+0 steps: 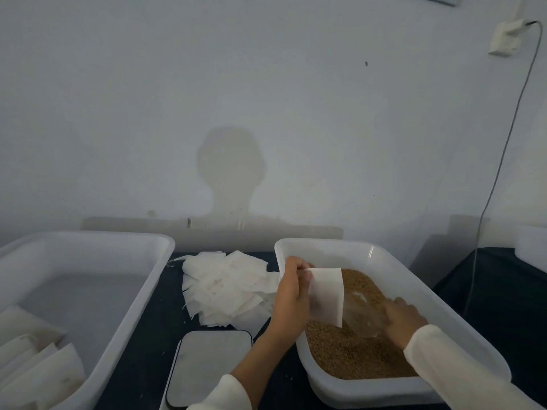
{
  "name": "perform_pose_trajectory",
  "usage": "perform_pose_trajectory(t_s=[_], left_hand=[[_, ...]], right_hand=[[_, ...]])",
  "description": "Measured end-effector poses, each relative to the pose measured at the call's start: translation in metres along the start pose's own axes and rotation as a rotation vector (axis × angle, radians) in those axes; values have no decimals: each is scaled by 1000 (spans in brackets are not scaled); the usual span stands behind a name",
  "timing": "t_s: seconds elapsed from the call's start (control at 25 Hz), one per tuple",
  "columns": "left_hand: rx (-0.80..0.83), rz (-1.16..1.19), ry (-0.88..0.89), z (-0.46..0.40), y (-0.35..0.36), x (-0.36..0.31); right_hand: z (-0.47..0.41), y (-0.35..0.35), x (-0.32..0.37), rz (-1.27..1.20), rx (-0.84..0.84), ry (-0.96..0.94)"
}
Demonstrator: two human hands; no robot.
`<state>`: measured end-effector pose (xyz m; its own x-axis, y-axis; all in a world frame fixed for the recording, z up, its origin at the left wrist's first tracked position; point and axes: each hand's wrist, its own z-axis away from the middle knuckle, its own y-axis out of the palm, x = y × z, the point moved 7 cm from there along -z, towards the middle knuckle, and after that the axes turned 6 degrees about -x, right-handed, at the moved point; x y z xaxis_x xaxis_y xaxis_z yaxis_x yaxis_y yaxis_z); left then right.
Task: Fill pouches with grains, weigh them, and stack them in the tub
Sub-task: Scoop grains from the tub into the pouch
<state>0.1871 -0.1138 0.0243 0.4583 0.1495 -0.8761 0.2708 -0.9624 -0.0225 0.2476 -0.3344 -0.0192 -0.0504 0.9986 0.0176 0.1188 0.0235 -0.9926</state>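
My left hand (291, 294) pinches the top edge of an empty white pouch (325, 295) and holds it hanging over the grain tub (414, 279). Brown grains (355, 359) fill the tub's bottom. My right hand (402, 318) is down in the grains, blurred, apparently holding a clear scoop (359, 312); its fingers are hard to make out. A flat grey scale (210, 365) lies on the dark table between the two tubs. The left white tub (142, 291) holds several filled pouches (35, 359) in its near corner.
A loose pile of empty white pouches (228, 285) lies on the dark table behind the scale. A white wall stands close behind the tubs. A cable (503, 149) hangs from a wall socket at the right down past another dark surface.
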Motion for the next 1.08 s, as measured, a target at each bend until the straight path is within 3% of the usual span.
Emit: perform_pose_trajectory(t_s=[0.08, 0.12, 0.2, 0.24, 0.6, 0.76, 1.08], left_hand=[[-30, 50, 31, -2, -8, -12], [-47, 65, 44, -3, -13, -18], [-88, 92, 84, -4, -28, -28], [-112, 106, 101, -3, -37, -32], [-298, 64, 51, 22, -138, -9], [-252, 73, -118, 33, -164, 26], [-115, -271, -175, 51, -180, 62]], right_hand=[[9, -37, 18, -459, -199, -9], [17, -53, 34, -763, -198, -42], [36, -76, 78, -1210, -34, -185], [43, -80, 97, -1273, 14, -232], [64, -77, 208, -1142, -308, -367], [70, -55, 236, -1119, -260, -381], [70, 7, 241, -1304, -52, -158]])
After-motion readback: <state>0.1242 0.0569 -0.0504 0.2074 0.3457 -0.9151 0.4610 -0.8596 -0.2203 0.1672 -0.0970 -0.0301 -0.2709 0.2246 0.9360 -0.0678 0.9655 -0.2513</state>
